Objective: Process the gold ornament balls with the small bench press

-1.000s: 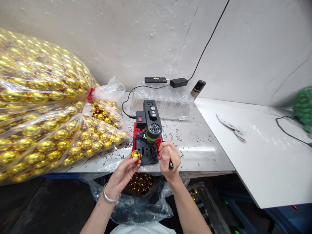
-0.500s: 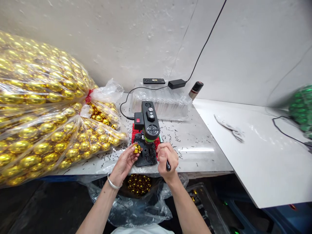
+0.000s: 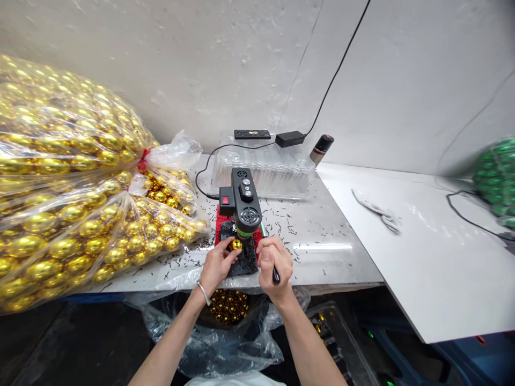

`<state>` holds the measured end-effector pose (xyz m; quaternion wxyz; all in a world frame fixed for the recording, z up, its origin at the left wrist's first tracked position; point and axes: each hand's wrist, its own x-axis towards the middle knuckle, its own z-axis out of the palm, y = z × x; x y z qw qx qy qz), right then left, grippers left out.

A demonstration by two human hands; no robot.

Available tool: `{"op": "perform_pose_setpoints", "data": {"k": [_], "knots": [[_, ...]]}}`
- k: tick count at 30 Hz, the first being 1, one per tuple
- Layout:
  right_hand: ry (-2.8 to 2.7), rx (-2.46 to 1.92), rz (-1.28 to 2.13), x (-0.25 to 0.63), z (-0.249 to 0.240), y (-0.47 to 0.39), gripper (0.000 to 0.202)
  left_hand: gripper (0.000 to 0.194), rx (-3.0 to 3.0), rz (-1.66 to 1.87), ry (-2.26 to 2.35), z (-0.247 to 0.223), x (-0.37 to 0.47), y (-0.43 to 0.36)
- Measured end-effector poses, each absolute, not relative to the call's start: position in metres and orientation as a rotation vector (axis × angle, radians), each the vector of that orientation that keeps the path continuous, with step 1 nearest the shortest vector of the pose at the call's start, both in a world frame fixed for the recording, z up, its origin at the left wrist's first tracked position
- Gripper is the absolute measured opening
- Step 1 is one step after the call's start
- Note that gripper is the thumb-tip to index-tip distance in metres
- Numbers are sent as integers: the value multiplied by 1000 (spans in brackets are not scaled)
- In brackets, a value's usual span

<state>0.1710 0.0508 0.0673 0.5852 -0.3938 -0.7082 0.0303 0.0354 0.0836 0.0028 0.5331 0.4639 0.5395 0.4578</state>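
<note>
Shiny gold ball point(image 3: 236, 245): pinched in the left hand point(image 3: 219, 261), by the lower front of a black bench press point(image 3: 246, 199); fingertip hold seemingly keeps the palm clear. Black-gripped lever point(image 3: 276, 276): clenched in the right hand point(image 3: 276, 265), apparently for leverage. Red-tied clear plastic bag of gold balls point(image 3: 68, 123): crowds the left. Clear plastic trays point(image 3: 277, 174): block the space behind.

Left hand point(image 3: 217, 264) pinching gold ball point(image 3: 236, 245) at black machine point(image 3: 246, 198); right hand point(image 3: 276, 262) gripping lever point(image 3: 276, 276); bulging bag point(image 3: 76, 214) alongside
</note>
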Motion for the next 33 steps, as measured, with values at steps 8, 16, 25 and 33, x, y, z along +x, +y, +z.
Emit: {"op": "perform_pose_setpoints", "data": {"k": [8, 16, 25, 33], "knots": [[-1649, -896, 68, 173, 60, 50, 25, 30, 1251, 1159, 1284, -2, 39, 81], [-1651, -822, -59, 172, 28, 57, 29, 29, 1283, 1142, 1305, -6, 37, 81], [-1560, -847, -29, 168, -4, 60, 31, 27, 1239, 1165, 1278, -7, 37, 81], [-1638, -815, -33, 172, 36, 57, 28, 31, 1146, 1194, 1251, -7, 39, 84]]}}
